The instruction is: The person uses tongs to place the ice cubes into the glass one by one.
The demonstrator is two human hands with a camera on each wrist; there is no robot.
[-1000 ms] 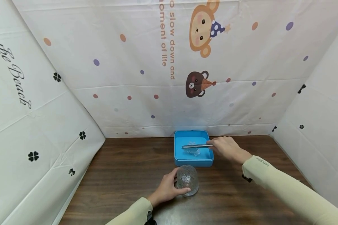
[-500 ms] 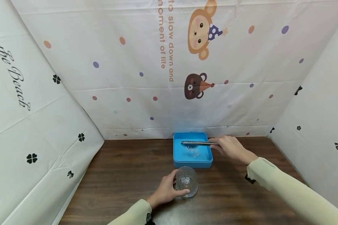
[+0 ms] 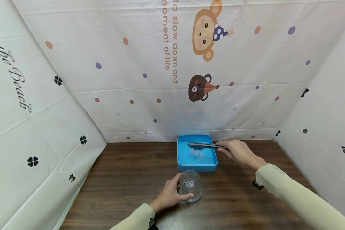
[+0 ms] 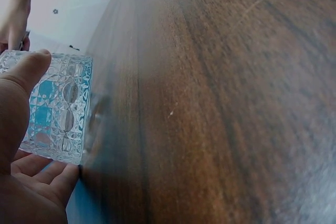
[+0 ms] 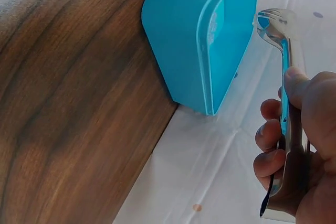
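Right hand (image 3: pixel 238 153) grips shiny metal tongs (image 5: pixel 296 174), blue squarish box (image 3: pixel 196 168) kinda just below; left hand (image 3: pixel 167 194) holds a clear patterned-glass tumbler (image 3: pixel 190 185).

Room to pass lies over the counter (image 3: pixel 138 166) left of the blue box (image 3: pixel 196 168), while the glass (image 3: pixel 191 182) stands before its near side, tongs (image 3: pixel 204 145) cross above and the backdrop (image 3: pixel 126 67) rises behind.

- Bright, soft light fills the white cloth (image 3: pixel 118 64); its source is out of sight.
- Pale glare lies on the near part of the table (image 3: pixel 126 179).
- A bluish tinge shows behind the box (image 3: pixel 196 168).
- Left wrist view: wood grain soft, table edge bowed.
- Right wrist view: crisper, tongs (image 5: pixel 295 166) glinting.
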